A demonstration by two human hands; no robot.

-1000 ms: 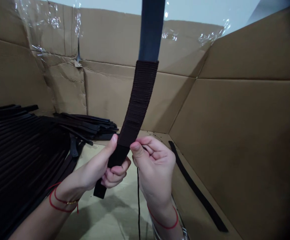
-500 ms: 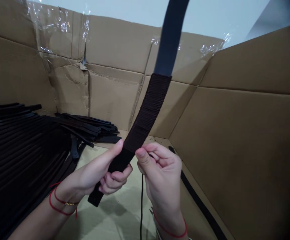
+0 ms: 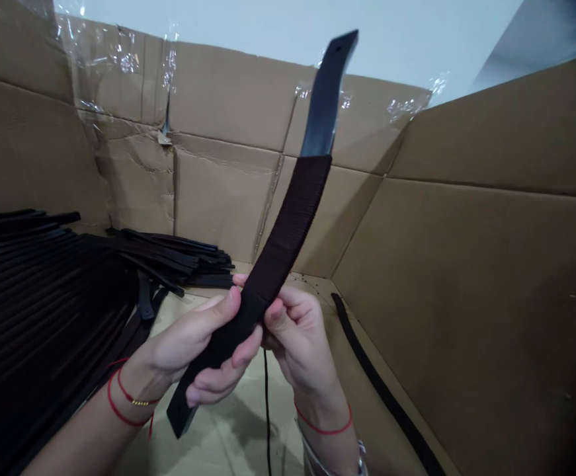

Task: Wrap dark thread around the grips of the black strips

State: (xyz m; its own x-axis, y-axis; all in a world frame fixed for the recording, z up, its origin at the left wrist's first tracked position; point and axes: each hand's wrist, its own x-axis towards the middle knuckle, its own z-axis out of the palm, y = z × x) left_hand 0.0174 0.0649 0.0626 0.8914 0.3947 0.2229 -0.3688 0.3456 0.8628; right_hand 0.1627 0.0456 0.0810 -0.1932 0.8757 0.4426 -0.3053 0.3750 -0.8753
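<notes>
A curved black strip (image 3: pixel 323 99) with a hole near its upper end rises at a slant in front of me. Dark brown cord (image 3: pixel 288 231) is wound closely around its middle part. My left hand (image 3: pixel 213 350) wraps around the bare lower part, thumb on top and fingers beneath. At the lower edge of the winding, my right hand (image 3: pixel 297 330) pinches the cord against the strip's right side; its fingertips are partly hidden behind the strip. A loose length of cord (image 3: pixel 267 410) hangs straight down beneath the hands.
Many dark strips (image 3: pixel 44 317) lie stacked at the left, with a smaller heap (image 3: pixel 168 254) behind them. One curved strip (image 3: pixel 381 383) lies along the right side. Tall cardboard walls (image 3: pixel 491 264) stand around the back and right, with clear tape along the top.
The strip has tilted and shifted slightly left and down, so its upper end now shows. My right hand has moved left, closer against the strip's edge.
</notes>
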